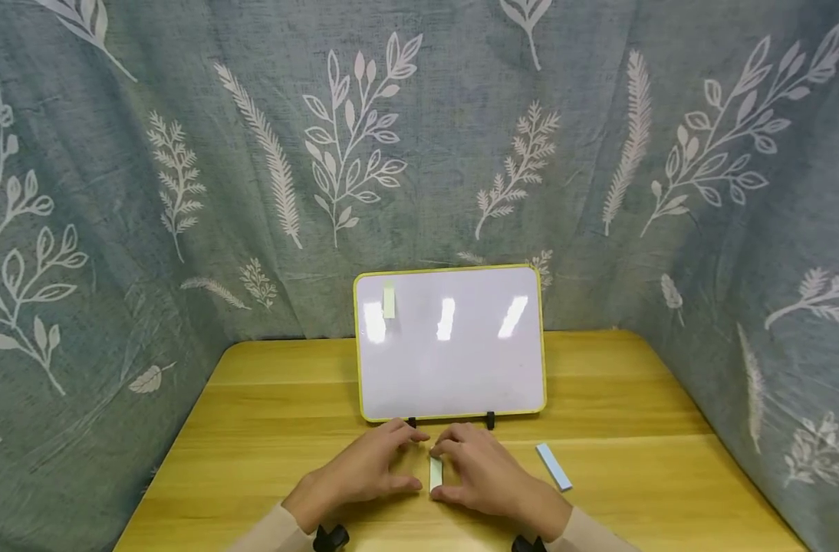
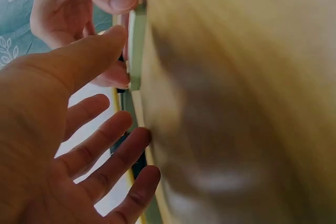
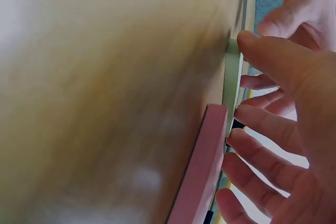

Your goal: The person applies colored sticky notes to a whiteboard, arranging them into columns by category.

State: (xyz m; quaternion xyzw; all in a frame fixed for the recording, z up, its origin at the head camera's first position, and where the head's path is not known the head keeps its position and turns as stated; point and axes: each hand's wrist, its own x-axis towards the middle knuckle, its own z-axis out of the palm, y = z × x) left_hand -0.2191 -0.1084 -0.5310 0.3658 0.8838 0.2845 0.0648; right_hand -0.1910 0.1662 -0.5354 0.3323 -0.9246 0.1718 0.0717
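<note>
A narrow light green bar stands out on the wooden table in front of the whiteboard. My right hand holds it by its two ends, thumb at the near end and fingertips at the far end. The left hand hovers just left of the bar, its fingers spread and relaxed with nothing held; its thumb comes close to the bar in the left wrist view. Below the right fingers lies a pink bar, seen in the right wrist view. A light blue bar lies on the table to the right of my right hand.
The whiteboard, edged in yellow, leans back on small black feet. A pale green strip is on its upper left. Patterned curtains hang behind and on both sides of the table.
</note>
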